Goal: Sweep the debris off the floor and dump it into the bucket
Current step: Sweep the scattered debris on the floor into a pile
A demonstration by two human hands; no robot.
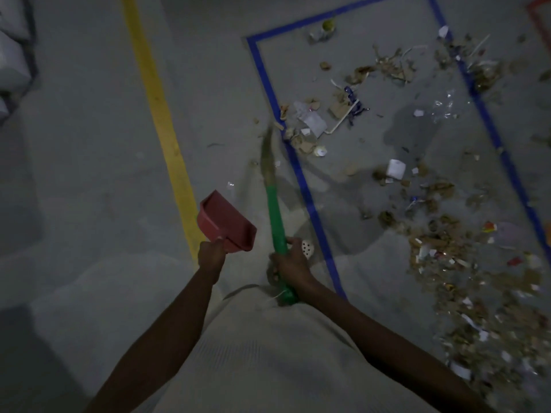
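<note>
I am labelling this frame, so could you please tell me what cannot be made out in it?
Head view only:
Bucket: outside the frame.
Broom bristles: motion-blurred; contact with the debris unclear.
Debris at lower right: dim, blurred, cut by the frame edge.
White dotted thing: half hidden behind the right hand.
Pale shapes at the left edge: cut off, dark.

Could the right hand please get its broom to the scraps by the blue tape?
Probably yes: the right hand grips the broom, whose bristles lie beside the scraps at the blue tape; nothing blocks.

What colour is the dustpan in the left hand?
Red dustpan, gripped by the left hand; head view.
</note>
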